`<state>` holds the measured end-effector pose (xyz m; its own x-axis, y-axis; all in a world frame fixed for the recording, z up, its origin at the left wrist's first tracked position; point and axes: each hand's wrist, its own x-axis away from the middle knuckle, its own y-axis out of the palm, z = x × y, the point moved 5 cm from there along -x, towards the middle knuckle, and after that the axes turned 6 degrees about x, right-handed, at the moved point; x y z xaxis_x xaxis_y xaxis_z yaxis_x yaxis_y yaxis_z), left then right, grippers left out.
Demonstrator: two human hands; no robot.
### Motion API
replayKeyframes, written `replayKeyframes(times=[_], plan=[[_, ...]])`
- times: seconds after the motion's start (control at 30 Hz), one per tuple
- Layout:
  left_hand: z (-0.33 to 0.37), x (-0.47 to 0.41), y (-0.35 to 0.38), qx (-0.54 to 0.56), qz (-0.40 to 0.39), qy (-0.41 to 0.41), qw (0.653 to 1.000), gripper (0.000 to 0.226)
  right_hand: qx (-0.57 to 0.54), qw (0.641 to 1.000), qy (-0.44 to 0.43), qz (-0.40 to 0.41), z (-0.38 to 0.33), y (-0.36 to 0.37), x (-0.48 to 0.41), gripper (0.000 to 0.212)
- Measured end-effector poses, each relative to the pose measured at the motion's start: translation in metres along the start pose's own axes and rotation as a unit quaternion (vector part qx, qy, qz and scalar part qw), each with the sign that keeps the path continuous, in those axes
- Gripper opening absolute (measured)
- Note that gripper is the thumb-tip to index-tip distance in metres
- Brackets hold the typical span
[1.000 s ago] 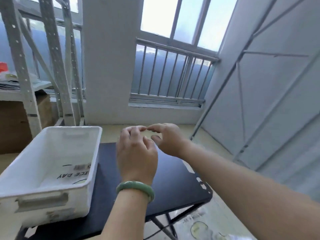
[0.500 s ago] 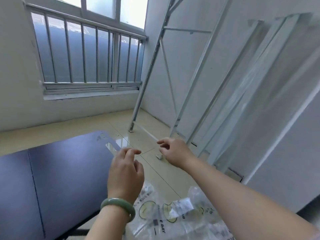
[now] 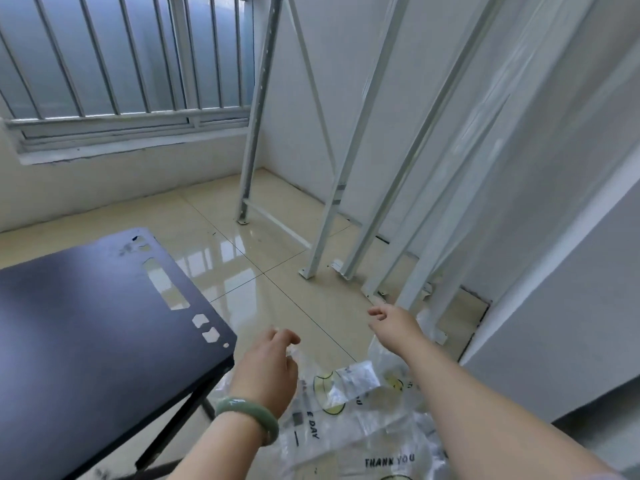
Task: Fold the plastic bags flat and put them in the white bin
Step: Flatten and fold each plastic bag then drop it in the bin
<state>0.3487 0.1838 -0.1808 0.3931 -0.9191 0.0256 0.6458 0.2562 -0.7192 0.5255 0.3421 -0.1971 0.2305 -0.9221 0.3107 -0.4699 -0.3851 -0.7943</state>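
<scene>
Several clear plastic bags (image 3: 349, 420) with yellow smiley prints and black lettering lie crumpled on the tiled floor at the bottom of the view. My left hand (image 3: 268, 367), with a green bangle on the wrist, hovers over their left edge with loosely curled fingers and holds nothing. My right hand (image 3: 393, 323) reaches out above the bags' far side, fingers relaxed and empty. The white bin is out of view.
A dark folding table (image 3: 86, 327) fills the lower left, its corner close to my left hand. White metal shelf posts (image 3: 325, 237) lean against the right wall just beyond the bags. A barred window (image 3: 121, 57) is behind.
The view has swung right and down from the table and white bin to the floor. Both hands have lowered toward the bags, which now show more fully.
</scene>
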Motion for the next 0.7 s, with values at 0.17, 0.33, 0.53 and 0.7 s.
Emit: replayKeyframes(times=[0.17,0.33,0.53,0.7], plan=[[-0.056,-0.027,0.049,0.061,-0.018,-0.162,0.985,0.030,-0.062,0.994,0.085,-0.035,0.061,0.018,-0.038,0.036],[-0.115,-0.029,0.112,0.144,-0.057,-0.316,0.936,0.037,-0.093,0.982,0.150,-0.066,0.112,0.053,-0.080,0.043],[-0.175,-0.025,0.177,0.190,-0.107,-0.453,0.865,0.069,-0.068,0.977,0.179,-0.091,0.156,0.080,-0.115,0.052],[-0.197,-0.025,0.227,0.299,-0.113,-0.528,0.787,0.057,-0.072,0.964,0.212,-0.142,0.176,0.108,-0.118,0.055]])
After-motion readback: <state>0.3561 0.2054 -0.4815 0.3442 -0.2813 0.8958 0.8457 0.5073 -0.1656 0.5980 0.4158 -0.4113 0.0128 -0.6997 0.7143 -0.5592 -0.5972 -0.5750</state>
